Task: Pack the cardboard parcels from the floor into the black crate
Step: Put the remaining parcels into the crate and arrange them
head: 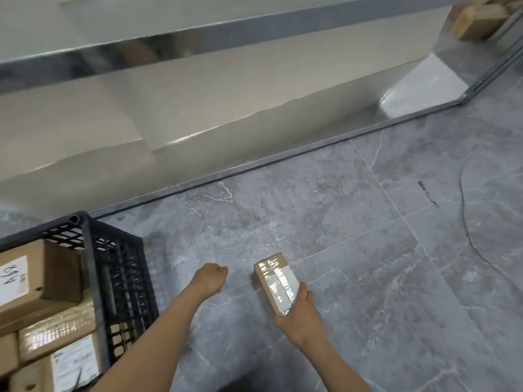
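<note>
A small cardboard parcel (273, 278) wrapped in shiny tape with a white label is gripped at its near end by my right hand (300, 315), low over the grey floor. To its left my left hand (210, 278) hovers with the fingers curled shut and nothing in it. The black crate (119, 267) stands at the lower left. It holds several cardboard parcels, among them a box with a label marked A62 (25, 284) and a taped parcel (56, 332).
A mirrored wall with a metal base rail (254, 162) runs along the far side of the grey tiled floor (368, 250). Another cardboard box (478, 21) shows at the top right. A thin cable (467, 222) curves across the floor on the right.
</note>
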